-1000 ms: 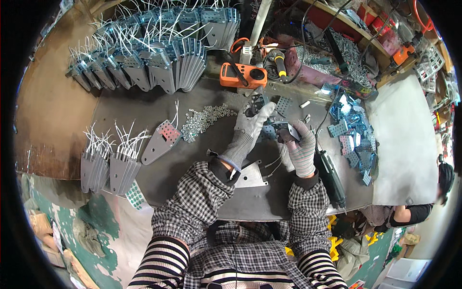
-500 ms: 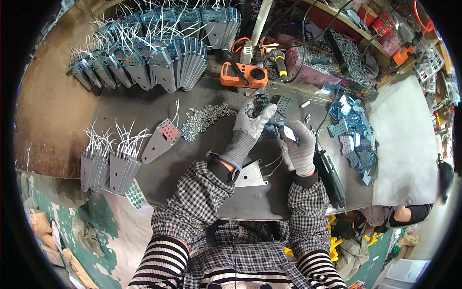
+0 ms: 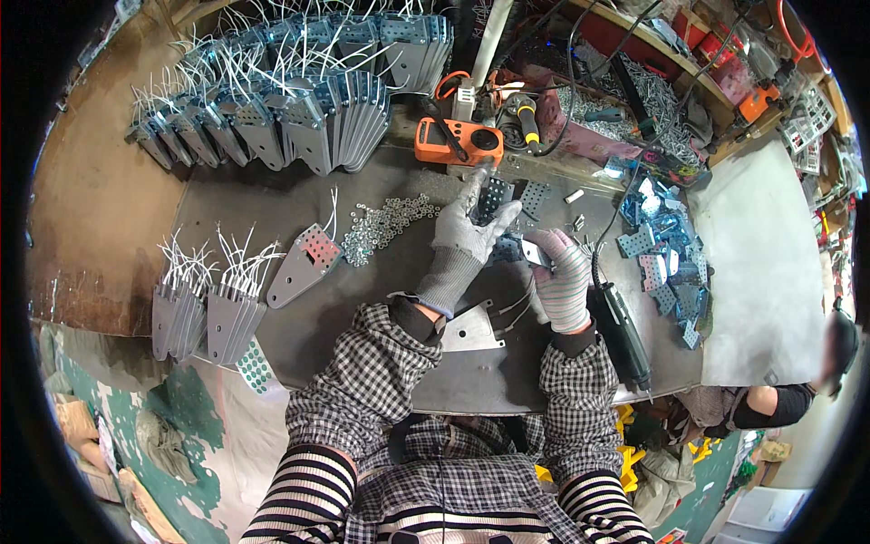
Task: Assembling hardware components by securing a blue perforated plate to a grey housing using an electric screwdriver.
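Note:
My left hand point(image 3: 467, 231), in a grey glove, has its fingers stretched apart around a dark perforated plate point(image 3: 495, 194) on the bench. Its thumb points toward my right hand point(image 3: 564, 276), gloved in pale stripes and pinching a small shiny metal plate point(image 3: 533, 253). Beneath that lies another blue perforated piece point(image 3: 506, 248), partly hidden. A further perforated plate point(image 3: 535, 197) is just beyond the fingers. Between my forearms, a tapered grey metal plate point(image 3: 471, 330) with white wires lies flat, nearest me.
Loose nuts point(image 3: 385, 227) are heaped left of my hands, beside a wired plate point(image 3: 305, 265). Stacks of wired plates point(image 3: 237, 317) stand at left and at the back. An orange device point(image 3: 458, 142), a power screwdriver point(image 3: 623, 335) and scattered blue brackets point(image 3: 666, 245) surround the work.
My left hand's fingers have spread from around the dark perforated plate. My right hand has turned slightly, tilting the shiny plate lower. The wired plates have not moved.

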Motion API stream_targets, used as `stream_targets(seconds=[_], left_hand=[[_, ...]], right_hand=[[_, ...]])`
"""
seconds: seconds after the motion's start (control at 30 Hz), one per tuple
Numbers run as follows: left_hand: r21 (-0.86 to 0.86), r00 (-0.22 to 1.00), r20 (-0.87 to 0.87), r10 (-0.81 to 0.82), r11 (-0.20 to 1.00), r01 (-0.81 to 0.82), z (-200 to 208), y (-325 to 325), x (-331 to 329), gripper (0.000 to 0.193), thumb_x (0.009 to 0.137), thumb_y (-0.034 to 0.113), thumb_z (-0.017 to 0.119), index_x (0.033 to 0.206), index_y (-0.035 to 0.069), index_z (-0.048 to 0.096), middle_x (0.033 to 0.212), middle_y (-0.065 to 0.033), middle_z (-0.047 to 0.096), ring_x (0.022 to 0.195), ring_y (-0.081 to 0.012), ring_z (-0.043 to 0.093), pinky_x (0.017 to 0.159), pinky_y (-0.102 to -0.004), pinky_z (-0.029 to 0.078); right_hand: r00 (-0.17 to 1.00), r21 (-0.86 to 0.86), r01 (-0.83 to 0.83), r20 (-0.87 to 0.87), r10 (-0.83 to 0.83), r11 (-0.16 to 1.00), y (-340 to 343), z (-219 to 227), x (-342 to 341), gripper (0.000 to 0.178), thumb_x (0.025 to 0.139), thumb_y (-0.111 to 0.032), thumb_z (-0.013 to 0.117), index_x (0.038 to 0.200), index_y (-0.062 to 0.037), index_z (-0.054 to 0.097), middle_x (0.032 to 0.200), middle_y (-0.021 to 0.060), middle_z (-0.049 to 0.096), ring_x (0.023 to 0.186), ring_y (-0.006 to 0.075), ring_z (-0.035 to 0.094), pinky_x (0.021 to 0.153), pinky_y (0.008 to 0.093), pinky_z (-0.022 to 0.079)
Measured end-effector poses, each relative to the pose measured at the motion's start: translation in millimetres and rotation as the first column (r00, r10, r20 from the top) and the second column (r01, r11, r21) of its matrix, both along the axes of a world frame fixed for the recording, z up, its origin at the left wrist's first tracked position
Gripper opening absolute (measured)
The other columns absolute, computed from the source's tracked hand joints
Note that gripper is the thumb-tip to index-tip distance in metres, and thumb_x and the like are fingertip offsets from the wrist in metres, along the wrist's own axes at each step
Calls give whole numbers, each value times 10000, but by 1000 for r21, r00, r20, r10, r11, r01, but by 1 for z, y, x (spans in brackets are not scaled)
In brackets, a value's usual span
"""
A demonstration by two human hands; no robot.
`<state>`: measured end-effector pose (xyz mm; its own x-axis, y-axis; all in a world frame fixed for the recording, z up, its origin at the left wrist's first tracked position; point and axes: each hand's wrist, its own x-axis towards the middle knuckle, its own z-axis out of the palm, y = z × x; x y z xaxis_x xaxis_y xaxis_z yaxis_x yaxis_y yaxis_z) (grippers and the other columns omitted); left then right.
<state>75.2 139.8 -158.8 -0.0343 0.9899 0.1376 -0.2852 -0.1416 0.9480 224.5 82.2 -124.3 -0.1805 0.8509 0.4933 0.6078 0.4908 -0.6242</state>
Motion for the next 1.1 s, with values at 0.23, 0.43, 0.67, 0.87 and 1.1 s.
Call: stream_targets(seconds=[0.23,0.43,0.67,0.87,1.1], left_hand=[[133,974,-214,71,990,-43,7,-5,-2,539,834,34,738,1334,39,535,1082,22,625,931,-53,576,843,-223,488],[19,990,-138,9,1000,-6,1,-8,2,491,816,15,751,1265,25,552,948,-44,681,853,-66,618,726,-226,529],[-80,991,-113,-70,995,61,-1,-1,5,420,839,45,741,1227,6,585,1027,-31,664,923,-81,608,830,-249,515],[42,976,-202,-79,995,89,-7,6,8,484,858,177,745,1271,11,554,979,-58,703,857,-97,641,782,-268,523],[-59,961,-107,-254,967,249,-15,11,2,475,890,90,652,1329,-6,500,1020,-83,671,890,-143,640,767,-258,533]], right_hand=[[971,-228,139,-162,-179,964,-4,-14,-16,203,831,1,627,1031,4,662,806,163,663,706,282,659,655,332,508],[933,-422,94,-280,-228,902,-3,-19,-16,231,822,7,613,1045,-13,670,829,162,675,737,270,674,662,321,510],[771,-510,-58,-569,-285,858,-5,-7,-14,129,879,-73,624,955,19,672,669,-40,557,563,34,452,503,208,355],[837,-380,-27,-514,-186,925,2,-19,6,156,832,-28,616,967,31,666,698,26,618,582,105,524,545,261,432],[996,-386,71,-26,-88,920,7,17,19,164,772,-62,672,927,-14,654,798,210,642,743,383,630,651,376,505]])
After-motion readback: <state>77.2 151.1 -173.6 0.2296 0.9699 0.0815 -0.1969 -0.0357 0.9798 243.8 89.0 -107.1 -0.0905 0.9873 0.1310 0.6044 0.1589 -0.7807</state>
